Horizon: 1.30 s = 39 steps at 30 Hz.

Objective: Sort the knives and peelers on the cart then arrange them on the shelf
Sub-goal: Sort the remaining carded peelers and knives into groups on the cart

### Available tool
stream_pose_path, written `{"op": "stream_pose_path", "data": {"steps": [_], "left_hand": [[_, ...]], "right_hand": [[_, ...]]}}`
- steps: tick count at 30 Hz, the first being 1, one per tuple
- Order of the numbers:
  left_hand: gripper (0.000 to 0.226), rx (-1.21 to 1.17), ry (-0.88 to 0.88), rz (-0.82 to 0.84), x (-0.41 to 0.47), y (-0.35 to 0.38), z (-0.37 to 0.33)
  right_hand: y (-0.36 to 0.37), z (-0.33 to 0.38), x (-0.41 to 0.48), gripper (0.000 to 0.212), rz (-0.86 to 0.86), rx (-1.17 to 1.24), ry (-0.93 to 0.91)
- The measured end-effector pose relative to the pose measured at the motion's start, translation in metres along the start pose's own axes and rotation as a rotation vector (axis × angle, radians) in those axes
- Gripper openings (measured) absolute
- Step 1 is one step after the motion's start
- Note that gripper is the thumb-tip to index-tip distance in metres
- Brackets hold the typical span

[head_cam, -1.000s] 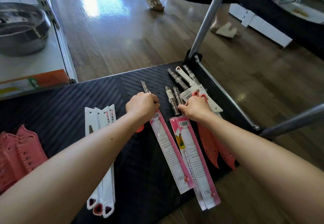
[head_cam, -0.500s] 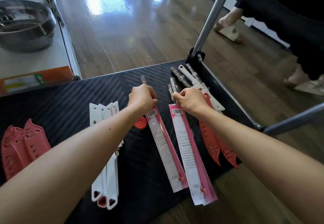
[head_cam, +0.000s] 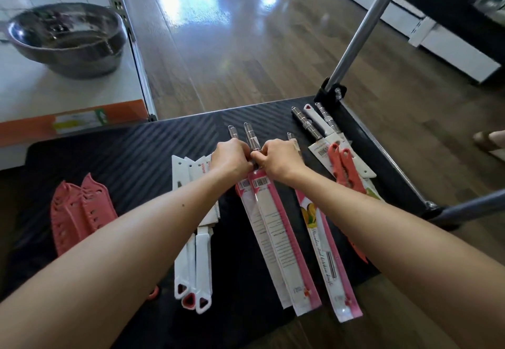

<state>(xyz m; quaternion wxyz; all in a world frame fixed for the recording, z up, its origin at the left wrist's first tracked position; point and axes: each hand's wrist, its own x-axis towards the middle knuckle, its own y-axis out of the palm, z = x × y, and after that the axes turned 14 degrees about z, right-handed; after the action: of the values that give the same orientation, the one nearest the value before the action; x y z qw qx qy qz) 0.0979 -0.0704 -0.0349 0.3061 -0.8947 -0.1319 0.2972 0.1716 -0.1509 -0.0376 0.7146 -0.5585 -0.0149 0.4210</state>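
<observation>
The left hand (head_cam: 231,157) and right hand (head_cam: 280,158), apart a moment ago, now meet over two pink-carded knives (head_cam: 276,228) lying side by side and overlapping. A third pink-carded knife (head_cam: 325,247) now lies alone to their right.

Packaged knives (head_cam: 276,228) lie mid-cart (head_cam: 131,154), white knives (head_cam: 195,239) to their left.

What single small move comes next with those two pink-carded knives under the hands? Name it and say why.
Probably square the two overlapping pink-carded knives into one neat pair: both hands, left hand and right hand, meet at their tops, while a third pink card lies apart.
</observation>
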Motion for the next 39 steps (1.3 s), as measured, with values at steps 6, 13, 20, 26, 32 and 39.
{"op": "stream_pose_path", "data": {"steps": [6, 13, 20, 26, 32, 39], "left_hand": [[0.022, 0.051, 0.019, 0.059, 0.002, -0.007, 0.010], [0.037, 0.030, 0.101, 0.053, 0.003, -0.010, 0.022], [0.037, 0.024, 0.120, 0.058, 0.005, -0.011, 0.029], [0.045, 0.242, 0.187, 0.109, 0.003, -0.012, 0.029], [0.044, 0.361, 0.168, 0.046, -0.003, -0.014, 0.021], [0.043, 0.482, 0.247, -0.010, -0.007, -0.001, -0.009]], "right_hand": [[0.005, -0.001, 0.008, 0.036, 0.000, 0.032, 0.025], [0.008, 0.003, 0.009, 0.037, -0.019, 0.053, 0.008], [0.009, 0.004, 0.007, 0.035, -0.057, 0.082, 0.012], [0.011, -0.001, 0.005, 0.031, -0.046, 0.110, 0.024], [0.006, -0.005, -0.003, 0.034, -0.022, 0.088, 0.010], [-0.024, -0.045, -0.025, 0.024, -0.131, 0.092, 0.144]]}}
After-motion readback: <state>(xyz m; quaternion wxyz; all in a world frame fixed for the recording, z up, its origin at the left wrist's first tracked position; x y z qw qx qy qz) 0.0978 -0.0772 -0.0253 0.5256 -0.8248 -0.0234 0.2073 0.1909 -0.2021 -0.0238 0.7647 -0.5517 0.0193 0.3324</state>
